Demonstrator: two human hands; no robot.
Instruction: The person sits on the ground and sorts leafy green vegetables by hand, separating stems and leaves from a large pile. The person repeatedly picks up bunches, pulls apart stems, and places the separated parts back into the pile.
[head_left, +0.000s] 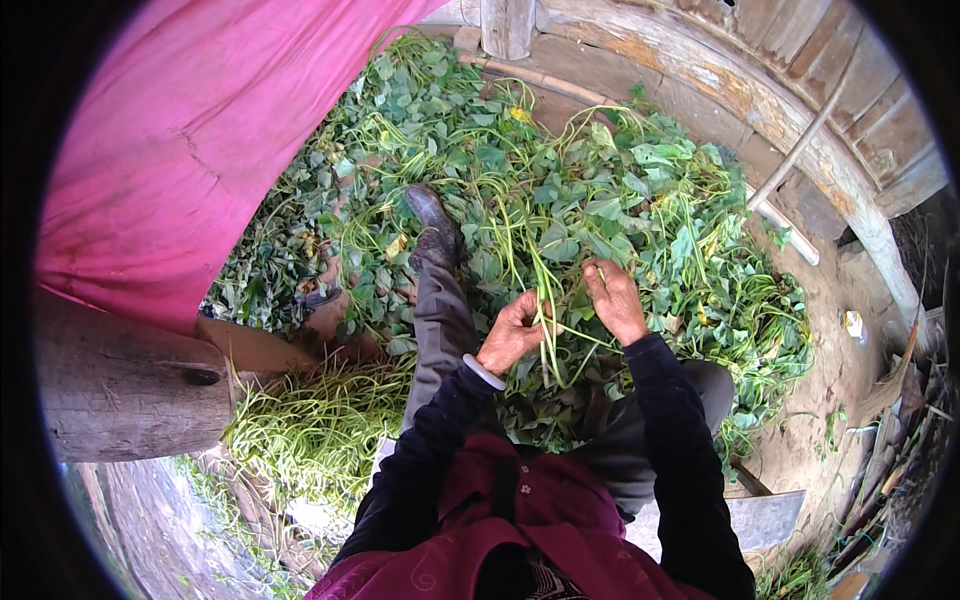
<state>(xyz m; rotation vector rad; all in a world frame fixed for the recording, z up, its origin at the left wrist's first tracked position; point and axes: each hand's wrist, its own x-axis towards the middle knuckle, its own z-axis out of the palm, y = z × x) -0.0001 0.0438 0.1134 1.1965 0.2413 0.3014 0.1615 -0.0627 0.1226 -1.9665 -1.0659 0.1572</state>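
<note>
My left hand (517, 332), with a pale bangle at the wrist, grips a small bunch of green stems (545, 300) between thumb and fingers. The stems stand up past the hand and some hang below it. Just to the right, my right hand (615, 300) has its thumb and fingertips drawn together near a thin stem among leaves; whether it pinches anything is not clear. Around and beyond both hands spreads a large heap of leafy green vines (600, 195). A pile of stems with few leaves (322, 427) lies to the lower left.
A pink cloth (202, 135) hangs at the upper left above a thick wooden beam (135, 382). My booted foot (436, 225) rests among the vines. A pole (802, 142) leans against the plank wall at the right; sticks (885, 465) lie at the far right.
</note>
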